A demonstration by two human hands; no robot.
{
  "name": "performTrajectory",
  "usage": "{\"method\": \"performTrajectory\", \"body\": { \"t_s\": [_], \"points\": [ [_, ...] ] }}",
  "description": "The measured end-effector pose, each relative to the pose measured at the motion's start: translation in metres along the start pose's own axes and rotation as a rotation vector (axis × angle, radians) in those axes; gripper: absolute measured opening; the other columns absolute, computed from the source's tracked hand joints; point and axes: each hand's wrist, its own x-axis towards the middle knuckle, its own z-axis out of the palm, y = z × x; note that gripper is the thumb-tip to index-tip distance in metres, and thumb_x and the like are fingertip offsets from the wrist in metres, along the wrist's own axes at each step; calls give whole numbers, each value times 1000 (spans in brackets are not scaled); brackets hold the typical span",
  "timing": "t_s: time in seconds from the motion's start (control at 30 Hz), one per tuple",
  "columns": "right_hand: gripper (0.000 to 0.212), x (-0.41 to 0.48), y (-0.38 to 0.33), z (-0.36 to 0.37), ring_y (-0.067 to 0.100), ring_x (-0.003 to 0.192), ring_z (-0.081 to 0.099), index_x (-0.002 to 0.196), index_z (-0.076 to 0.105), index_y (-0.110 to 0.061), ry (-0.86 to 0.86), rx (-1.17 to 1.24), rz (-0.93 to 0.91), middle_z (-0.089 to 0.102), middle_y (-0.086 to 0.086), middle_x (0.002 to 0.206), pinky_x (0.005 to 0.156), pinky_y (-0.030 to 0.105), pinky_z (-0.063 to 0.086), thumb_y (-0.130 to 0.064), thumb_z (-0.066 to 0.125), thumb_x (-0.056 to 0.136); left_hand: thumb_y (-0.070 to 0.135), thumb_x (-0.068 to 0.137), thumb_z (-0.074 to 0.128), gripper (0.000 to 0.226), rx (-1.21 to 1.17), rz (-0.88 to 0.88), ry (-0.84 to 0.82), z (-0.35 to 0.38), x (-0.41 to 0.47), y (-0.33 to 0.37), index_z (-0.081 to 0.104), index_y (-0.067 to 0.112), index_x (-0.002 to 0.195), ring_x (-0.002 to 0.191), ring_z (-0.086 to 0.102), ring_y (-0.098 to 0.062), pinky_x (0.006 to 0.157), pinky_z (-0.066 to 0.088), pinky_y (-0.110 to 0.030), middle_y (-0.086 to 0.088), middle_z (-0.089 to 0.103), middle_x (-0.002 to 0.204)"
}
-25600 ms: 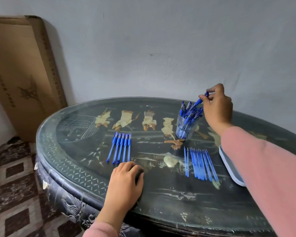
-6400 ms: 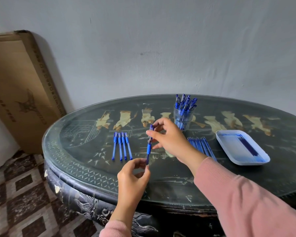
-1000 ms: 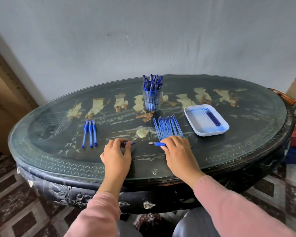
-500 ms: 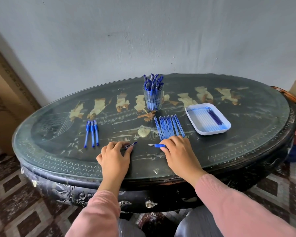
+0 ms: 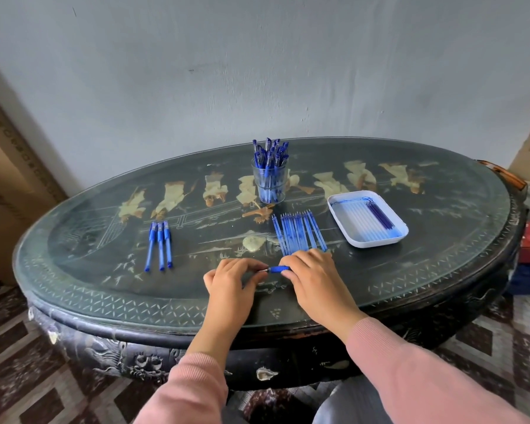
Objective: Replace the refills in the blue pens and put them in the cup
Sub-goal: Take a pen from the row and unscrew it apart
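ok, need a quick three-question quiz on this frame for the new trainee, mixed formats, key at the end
1. How many loose pens lie in the row to the left of the left hand?
2. True or false: the cup is empty.
3. The held pen, between the left hand and the right hand, lies nearest to: A the tray, B the refills, C the cup.
Key: 1: three. 2: false. 3: B.
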Motion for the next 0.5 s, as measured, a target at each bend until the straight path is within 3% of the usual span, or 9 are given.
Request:
{"method": "performTrajectory", "body": {
  "t_s": [0.1, 0.5],
  "points": [
    [7, 1, 0, 1, 15, 80, 45, 101, 60, -24, 15, 9, -18, 56, -12, 90, 76, 33, 44, -24, 54, 98, 20, 83, 75, 9, 41, 27, 27, 6, -2, -3, 71, 28, 84, 94, 55, -4, 82, 22, -29, 24, 64, 84],
    [3, 2, 1, 2, 11, 75, 44, 97, 62, -23, 56, -16, -52, 55, -12, 85, 72, 27, 31, -21, 61, 95, 12, 89, 68, 11, 130, 99, 36, 10, -2, -3, 64, 21, 84, 98, 46, -3, 83, 16, -25, 17, 62, 87]
  ]
}}
